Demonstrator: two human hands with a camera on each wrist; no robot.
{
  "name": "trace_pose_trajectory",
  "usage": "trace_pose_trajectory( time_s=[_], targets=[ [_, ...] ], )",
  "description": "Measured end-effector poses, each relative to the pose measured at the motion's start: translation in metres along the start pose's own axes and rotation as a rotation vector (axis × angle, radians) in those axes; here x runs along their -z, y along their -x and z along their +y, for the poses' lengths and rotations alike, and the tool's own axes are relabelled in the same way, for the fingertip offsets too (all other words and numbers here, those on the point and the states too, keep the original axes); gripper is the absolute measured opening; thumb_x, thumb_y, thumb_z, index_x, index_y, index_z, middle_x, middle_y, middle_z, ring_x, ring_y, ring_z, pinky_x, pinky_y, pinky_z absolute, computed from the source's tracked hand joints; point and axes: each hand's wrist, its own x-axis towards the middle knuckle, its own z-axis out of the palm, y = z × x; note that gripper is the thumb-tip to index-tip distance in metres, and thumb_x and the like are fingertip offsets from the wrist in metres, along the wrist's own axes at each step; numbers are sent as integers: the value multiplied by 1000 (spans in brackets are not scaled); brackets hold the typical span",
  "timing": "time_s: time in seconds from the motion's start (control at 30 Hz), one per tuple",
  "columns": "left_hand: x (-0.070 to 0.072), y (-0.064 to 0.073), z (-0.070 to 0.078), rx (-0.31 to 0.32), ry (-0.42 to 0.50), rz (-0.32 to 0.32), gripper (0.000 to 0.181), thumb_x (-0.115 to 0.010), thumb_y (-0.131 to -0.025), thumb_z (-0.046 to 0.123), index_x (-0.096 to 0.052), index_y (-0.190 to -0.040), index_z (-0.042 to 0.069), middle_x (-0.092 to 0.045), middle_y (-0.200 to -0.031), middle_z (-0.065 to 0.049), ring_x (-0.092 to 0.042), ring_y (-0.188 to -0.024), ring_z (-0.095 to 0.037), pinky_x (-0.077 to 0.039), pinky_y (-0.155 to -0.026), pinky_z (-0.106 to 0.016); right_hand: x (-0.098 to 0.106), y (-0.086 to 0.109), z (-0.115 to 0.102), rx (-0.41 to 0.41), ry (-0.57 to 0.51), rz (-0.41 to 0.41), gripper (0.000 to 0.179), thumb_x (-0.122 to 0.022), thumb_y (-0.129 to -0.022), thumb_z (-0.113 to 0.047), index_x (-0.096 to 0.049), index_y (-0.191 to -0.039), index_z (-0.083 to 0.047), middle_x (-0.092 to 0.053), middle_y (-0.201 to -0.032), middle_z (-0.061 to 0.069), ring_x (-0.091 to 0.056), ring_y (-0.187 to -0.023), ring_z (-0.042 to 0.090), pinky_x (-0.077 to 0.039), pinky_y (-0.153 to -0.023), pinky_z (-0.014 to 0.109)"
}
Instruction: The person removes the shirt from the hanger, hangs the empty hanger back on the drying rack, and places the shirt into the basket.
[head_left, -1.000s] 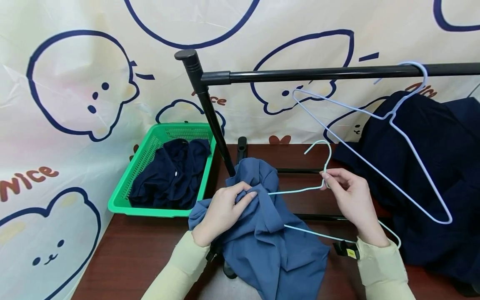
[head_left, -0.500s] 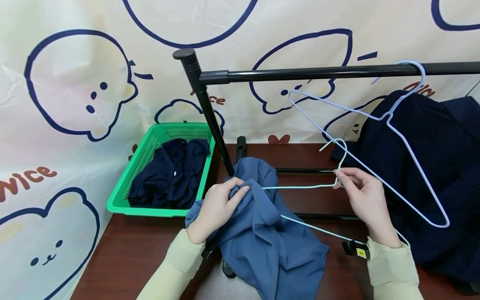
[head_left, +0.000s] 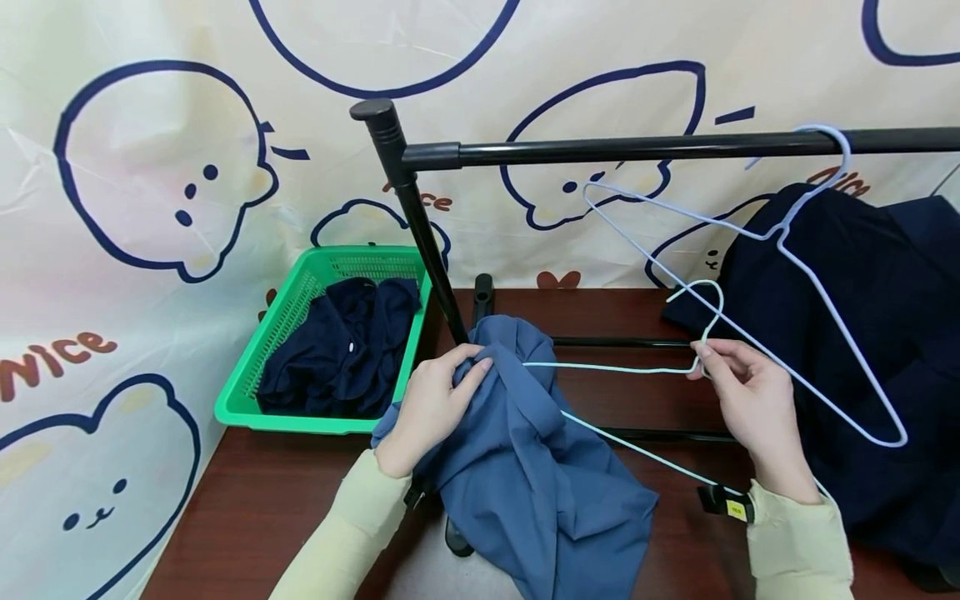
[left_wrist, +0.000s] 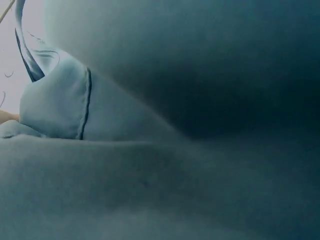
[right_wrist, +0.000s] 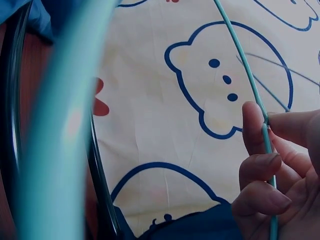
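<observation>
My left hand [head_left: 431,408] pinches the bunched top of a blue-grey garment [head_left: 555,492], which drapes down toward the front of the table. In the left wrist view, its cloth [left_wrist: 55,105] fills nearly everything. A pale mint hanger [head_left: 611,367] has its left end inside the garment, hidden by folds. My right hand [head_left: 757,408] pinches that hanger at the neck below the hook. The right wrist view shows thumb and fingers of the hand [right_wrist: 280,170] curled about the thin hanger wire [right_wrist: 245,65]; another stretch of wire looms blurred up close.
A green basket [head_left: 315,425] with a dark navy garment [head_left: 337,350] stands at the back left. The black rack rail [head_left: 600,150] runs across above, with a lilac hanger [head_left: 780,229] hooked on it. Dark clothes [head_left: 892,333] hang at the right.
My right hand has moved to the right with the hanger's hook end, and more of its wire shows outside the cloth. My left hand has shifted slightly up and left, still pinching the garment.
</observation>
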Motion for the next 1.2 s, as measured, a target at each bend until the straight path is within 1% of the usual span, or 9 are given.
trace_pose_trajectory(
  time_s=[0.1,0.2,0.37,0.47,0.63,0.77,0.9,1.1,1.2],
  targets=[
    [-1,-2,-3,37,-32,11,25,-63,-103,29,-74,-118,11,-41,-52,6,-49,-50,-7,-49,-57,-34,3,-1,2,-25,-21,18,31,-65,-102,-32,-74,-110,-4,-73,-77,-5,-50,-66,11,-37,-58,23],
    [-1,-4,-6,83,-61,24,23,-64,-103,27,-75,-114,10,-44,-54,5,-50,-51,-9,-48,-56,-34,8,-2,5,-33,-66,39,27,-66,-102,-26,-74,-110,-2,-72,-76,-6,-51,-66,8,-36,-57,21],
    [1,-4,-7,127,-111,31,23,-65,-102,29,-76,-111,11,-60,-66,3,-57,-58,-12,-49,-56,-34,15,-3,10,-51,-122,92,22,-65,-102,-16,-75,-114,-1,-71,-74,-8,-51,-64,6,-34,-54,19],
    [2,-3,-5,140,-164,31,26,-65,-101,34,-77,-113,14,-71,-80,-1,-62,-63,-15,-49,-53,-32,18,-4,13,-57,-134,122,21,-66,-101,-15,-75,-113,0,-71,-73,-9,-45,-56,6,-30,-48,21],
    [9,-1,6,146,-202,44,30,-67,-98,43,-78,-115,21,-73,-88,0,-62,-68,-16,-47,-52,-33,21,-4,18,-65,-141,148,20,-69,-99,-14,-75,-109,2,-70,-72,-7,-40,-50,9,-27,-44,24],
    [17,-1,18,90,-184,63,31,-70,-96,43,-76,-118,22,-73,-94,3,-60,-69,-12,-47,-54,-32,23,-4,23,-94,-128,165,18,-71,-98,-17,-75,-104,-1,-69,-70,-7,-40,-49,9,-27,-43,24],
    [23,-3,29,9,-156,89,31,-72,-96,38,-74,-121,19,-73,-100,3,-63,-77,-11,-48,-59,-31,25,-6,26,-176,-111,161,13,-73,-97,-22,-77,-100,-10,-68,-70,-8,-43,-52,8,-29,-43,23],
    [37,-10,50,-95,-88,136,34,-71,-97,36,-72,-126,17,-73,-105,1,-64,-81,-14,-47,-59,-31,27,-7,27,-241,-105,121,8,-73,-97,-27,-75,-99,-20,-70,-73,-12,-47,-59,5,-33,-49,20],
    [43,-16,59,-162,-53,164,39,-71,-98,36,-68,-132,17,-72,-113,1,-64,-89,-14,-51,-64,-35,28,-7,28,-264,-119,100,5,-72,-98,-27,-74,-100,-23,-70,-74,-13,-47,-59,3,-33,-50,19]
  ],
)
